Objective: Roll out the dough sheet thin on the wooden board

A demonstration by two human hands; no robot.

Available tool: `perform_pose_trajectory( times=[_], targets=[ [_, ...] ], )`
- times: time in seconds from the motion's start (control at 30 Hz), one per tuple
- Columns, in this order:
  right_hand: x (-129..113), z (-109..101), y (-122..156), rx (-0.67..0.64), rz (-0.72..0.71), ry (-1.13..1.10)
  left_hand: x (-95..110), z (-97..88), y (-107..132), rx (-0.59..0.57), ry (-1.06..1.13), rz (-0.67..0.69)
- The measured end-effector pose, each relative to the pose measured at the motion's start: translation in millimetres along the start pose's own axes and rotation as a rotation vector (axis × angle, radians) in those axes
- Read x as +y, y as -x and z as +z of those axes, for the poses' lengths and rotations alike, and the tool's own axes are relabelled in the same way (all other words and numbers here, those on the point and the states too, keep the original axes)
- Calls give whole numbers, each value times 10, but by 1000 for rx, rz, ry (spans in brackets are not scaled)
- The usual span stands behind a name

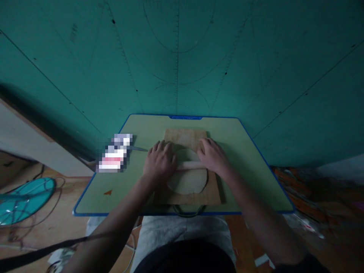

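A pale rolling pin (pixel 190 165) lies crosswise over a flat, rounded sheet of dough (pixel 187 182). My left hand (pixel 160 159) is closed over the pin's left end, fingers curled forward. At the other end my right hand (pixel 212 153) grips the pin, its knuckles bent. Both pin ends are hidden under the hands. Beneath the dough is a wooden cutting board (pixel 186 135) with a dark handle (pixel 189 214) at its near edge. Dough shows on both the near and far sides of the pin.
The board rests on a light green table (pixel 244 189) with a blue rim. On its left lie a pixelated package (pixel 115 153), a knife-like blade (pixel 139 149) and a small orange triangle (pixel 108 192). A green wall (pixel 176 68) rises behind. A turquoise round stool (pixel 42 193) stands at left.
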State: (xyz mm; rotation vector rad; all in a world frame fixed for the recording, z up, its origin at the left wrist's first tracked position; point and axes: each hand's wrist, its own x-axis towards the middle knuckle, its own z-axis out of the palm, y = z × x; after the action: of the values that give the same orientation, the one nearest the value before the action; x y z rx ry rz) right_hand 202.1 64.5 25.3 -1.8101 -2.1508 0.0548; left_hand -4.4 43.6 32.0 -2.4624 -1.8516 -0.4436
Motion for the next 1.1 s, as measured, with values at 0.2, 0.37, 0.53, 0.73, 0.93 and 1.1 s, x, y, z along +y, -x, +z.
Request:
perform_pose_trajectory(
  times=[0.2,0.37,0.53,0.73,0.93,1.1],
  targets=[
    [-93,-75,634,61,-140,50,100,12,508,26,0,49],
    [-87,-63,535,70,-122,47,117,8,382,44,-39,14],
    [-5,-3,43,27,-43,8,67,15,-68,-36,-60,-50],
    [51,44,-401,34,10,59,-42,88,-489,-82,-43,-63],
    [28,12,-448,56,-26,85,-40,96,-522,-36,-69,-25],
    [1,6,-71,76,-39,-25,47,42,-139,-36,-14,83]
  ],
)
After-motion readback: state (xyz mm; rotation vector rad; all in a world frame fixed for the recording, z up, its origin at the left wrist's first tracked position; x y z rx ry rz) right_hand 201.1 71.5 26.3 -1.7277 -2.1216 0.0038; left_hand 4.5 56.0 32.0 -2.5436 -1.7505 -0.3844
